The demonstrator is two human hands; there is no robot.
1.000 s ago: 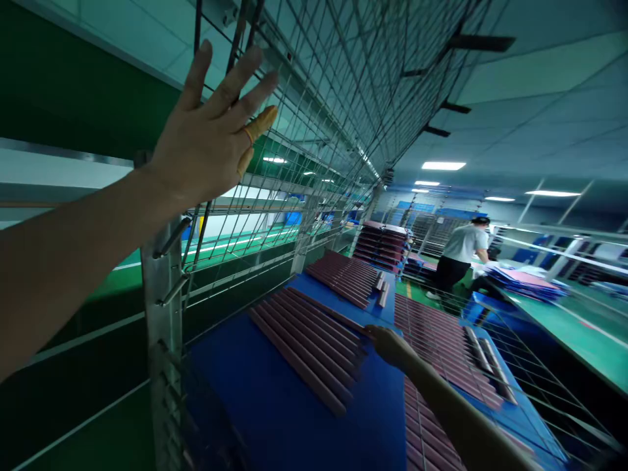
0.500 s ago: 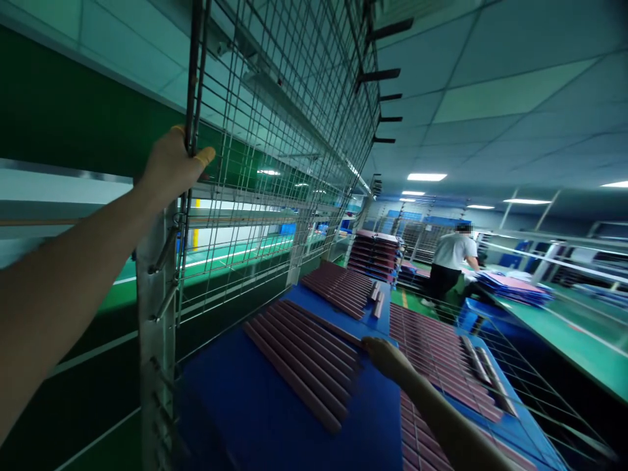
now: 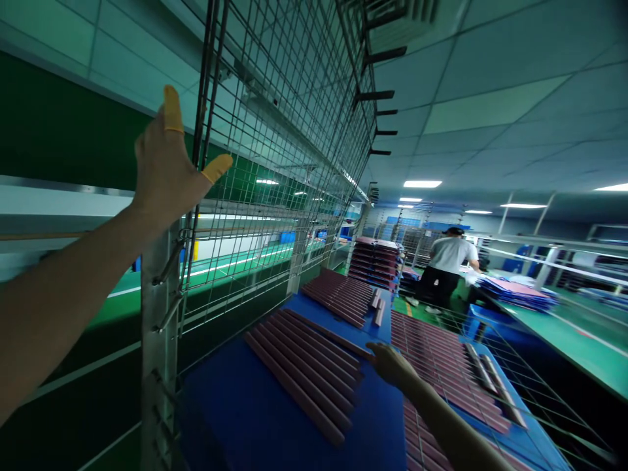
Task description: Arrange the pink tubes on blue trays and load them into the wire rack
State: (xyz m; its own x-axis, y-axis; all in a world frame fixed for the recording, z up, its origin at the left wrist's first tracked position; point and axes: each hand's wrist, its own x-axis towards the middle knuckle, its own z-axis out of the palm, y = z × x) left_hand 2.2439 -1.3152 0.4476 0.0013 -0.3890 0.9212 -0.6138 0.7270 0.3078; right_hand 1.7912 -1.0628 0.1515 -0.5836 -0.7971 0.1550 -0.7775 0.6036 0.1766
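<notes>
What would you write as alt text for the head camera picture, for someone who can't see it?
A person's left hand, in yellow finger covers, presses open against the edge of a raised wire rack, while the right hand touches a pink strip on a blue board. Another person stands farther back.

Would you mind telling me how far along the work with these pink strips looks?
Done: pink strips lie in rows on the blue board, with more groups beyond. In hand: the left hand is open against the raised wire mesh shelf; the right hand rests on the strips' end. Left: the shelf stands tilted up, and the board's near part is bare.
</notes>
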